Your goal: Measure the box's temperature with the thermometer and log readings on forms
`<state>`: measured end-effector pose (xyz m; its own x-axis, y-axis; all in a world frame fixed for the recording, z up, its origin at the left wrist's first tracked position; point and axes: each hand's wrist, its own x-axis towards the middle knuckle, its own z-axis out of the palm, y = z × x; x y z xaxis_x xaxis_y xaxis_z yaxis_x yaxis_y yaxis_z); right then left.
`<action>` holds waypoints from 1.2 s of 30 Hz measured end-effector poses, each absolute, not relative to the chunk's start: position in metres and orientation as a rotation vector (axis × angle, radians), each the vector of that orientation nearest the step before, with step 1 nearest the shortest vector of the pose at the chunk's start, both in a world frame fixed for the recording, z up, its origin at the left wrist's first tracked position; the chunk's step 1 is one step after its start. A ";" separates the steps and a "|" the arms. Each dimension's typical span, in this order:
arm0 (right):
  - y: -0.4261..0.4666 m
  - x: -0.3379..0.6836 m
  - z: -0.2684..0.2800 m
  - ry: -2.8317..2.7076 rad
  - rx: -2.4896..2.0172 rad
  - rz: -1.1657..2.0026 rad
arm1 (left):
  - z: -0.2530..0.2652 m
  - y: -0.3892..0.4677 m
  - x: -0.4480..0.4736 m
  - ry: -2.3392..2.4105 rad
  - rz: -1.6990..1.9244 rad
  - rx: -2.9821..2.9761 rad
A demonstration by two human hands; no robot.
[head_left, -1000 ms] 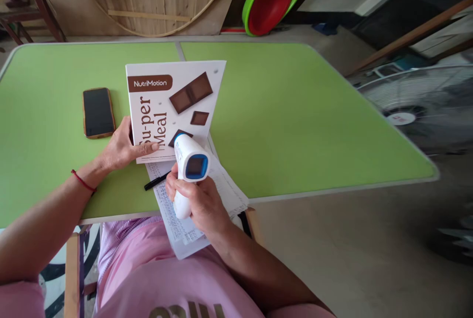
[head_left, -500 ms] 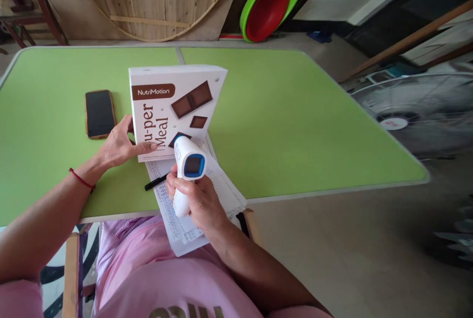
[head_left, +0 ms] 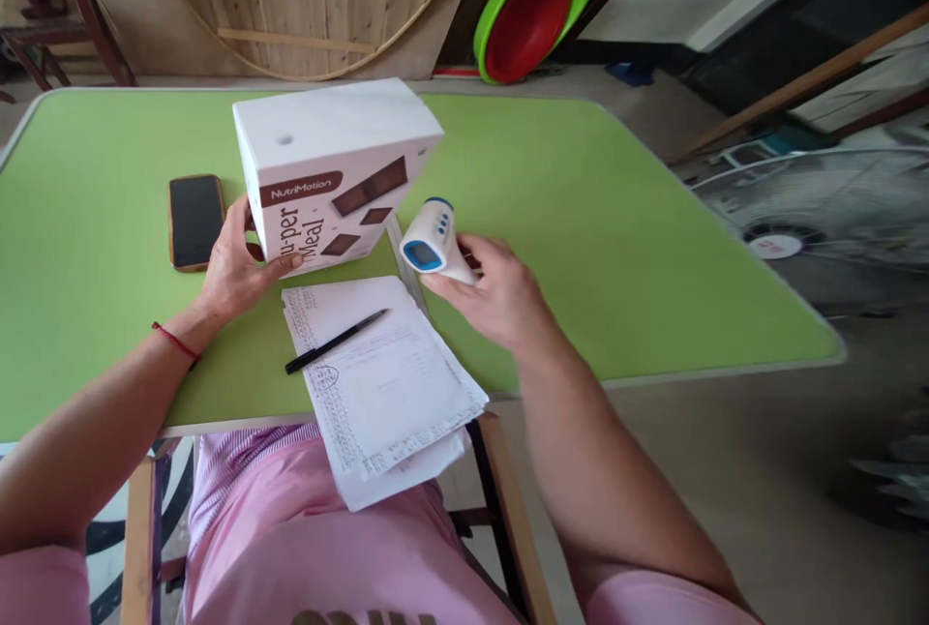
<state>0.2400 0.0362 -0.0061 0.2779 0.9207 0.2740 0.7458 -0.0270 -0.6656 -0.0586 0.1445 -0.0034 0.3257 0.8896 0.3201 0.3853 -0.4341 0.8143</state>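
The NutriMotion carton [head_left: 334, 185] stands tipped above the green tabletop [head_left: 616, 238], its white top face and brown-printed front both showing; whether its bottom edge rests on the surface cannot be told. The left hand [head_left: 238, 262] has its grip clamped on the carton's lower left corner, thumb across the front near the lettering and the other fingers around the left side, partly hidden. It looks like smooth, coated paperboard, so it should be fairly stiff along the edges but softer in the middle of each panel, and a little slick. Its weight depends on contents that do not show; one hand seems enough to steady it, though a hold so low at one corner would let the far end swing. A better hold would be across the narrow depth, with the palm along a side and the thumb kept near an edge, where pressing dents least. Just right of the carton, the right hand [head_left: 504, 291] has its grip closed around the handle of a white infrared thermometer [head_left: 430, 236], its blue-rimmed screen towards the wearer. That is probably a light, rigid plastic shell, best held by the handle, clear of the screen and buttons, and the likelier of the two to suffer from a drop. Below both, a black pen [head_left: 338, 342] lies across handwritten papers [head_left: 406, 383].
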 end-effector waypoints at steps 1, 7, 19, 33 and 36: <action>0.045 0.249 -0.013 -1.566 -1.883 0.231 | -0.005 0.147 -0.057 1.135 1.036 1.984; 0.069 0.268 -0.043 -1.671 -2.064 0.097 | -0.010 0.157 -0.052 1.227 0.965 2.047; 0.042 0.231 -0.015 -2.076 -1.469 0.213 | 0.024 0.127 -0.069 1.564 0.106 2.413; 0.038 0.226 0.005 -1.663 -1.404 0.313 | 0.017 0.104 -0.042 1.318 -0.130 2.482; 0.044 0.207 0.014 -1.380 -1.294 0.502 | 0.012 0.105 -0.043 1.246 -0.022 2.510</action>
